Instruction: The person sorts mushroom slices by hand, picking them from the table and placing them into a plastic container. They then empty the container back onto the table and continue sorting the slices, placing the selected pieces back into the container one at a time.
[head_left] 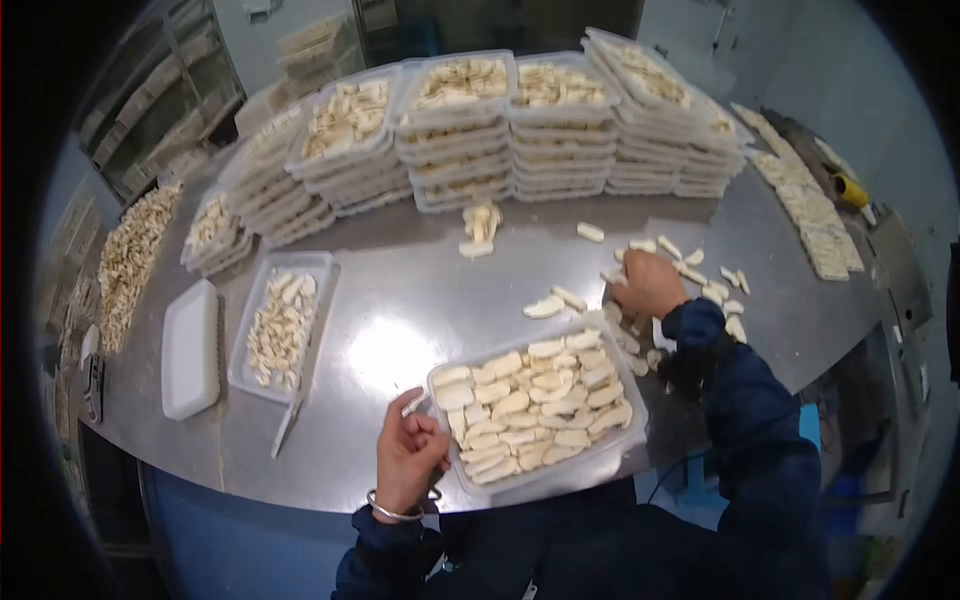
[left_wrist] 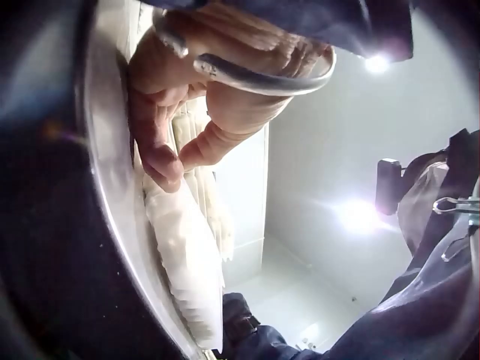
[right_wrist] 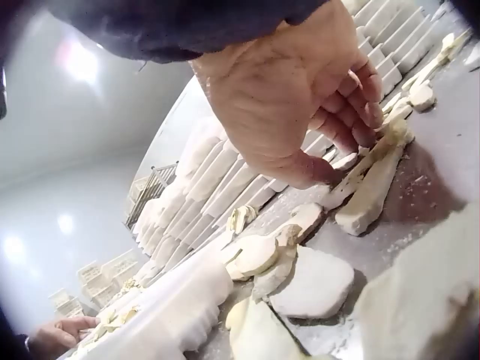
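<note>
In the head view a clear plastic tray [head_left: 640,425] near the front edge carries rows of pale mushroom slices [head_left: 540,400]. My left hand [head_left: 408,455] is at its left side, fingers loosely curled and fingertips right at the rim. The left wrist view shows those fingertips over the tray's end [left_wrist: 184,255]. Beyond the tray's far right corner, my right hand [head_left: 648,285] reaches down among loose slices [head_left: 720,290]. Its thumb and bent fingers pinch a mushroom slice [right_wrist: 352,184] just above the metal table, as the right wrist view shows.
Stacked trays of slices [head_left: 465,130] line the table's back. On the left are a smaller filled tray [head_left: 325,275], an upturned white tray [head_left: 190,350] and a heap of pieces [head_left: 140,250]. A flat knife-like strip [head_left: 287,425] lies beside them. More slices [head_left: 810,210] sit far right.
</note>
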